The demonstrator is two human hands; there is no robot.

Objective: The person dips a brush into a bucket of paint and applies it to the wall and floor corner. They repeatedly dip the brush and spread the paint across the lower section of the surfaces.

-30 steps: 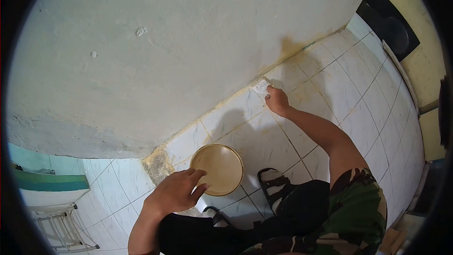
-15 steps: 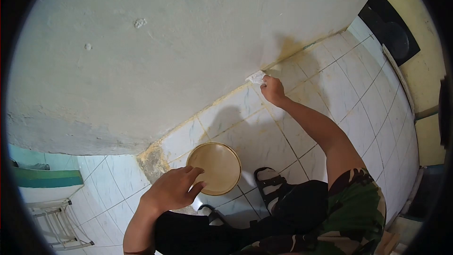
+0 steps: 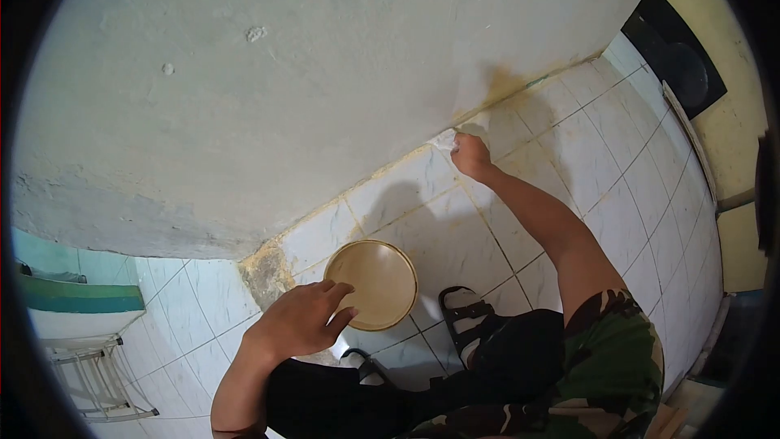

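My right hand (image 3: 471,156) is closed round a crumpled white cloth (image 3: 444,140), pressed low where the grey wall (image 3: 325,97) meets the floor tiles. The cloth bunches out past my fingertips along that yellow-stained joint. Lower down, my left hand (image 3: 301,319) hangs over the near-left rim of a round cream tub (image 3: 382,276), its thumb and fingers apart above the opening. The tub stands beside my sandals, and its pale inside shows.
Yellowish stains mark the white tiled floor (image 3: 455,236) along the wall. At the wall's end lies a rough, broken patch (image 3: 268,272). A metal rack (image 3: 97,382) stands at lower left, and a dark panel (image 3: 674,49) leans at upper right.
The view has shifted slightly. My right hand and the cloth have moved a little along the foot of the wall; my left hand keeps its place at the tub's rim.
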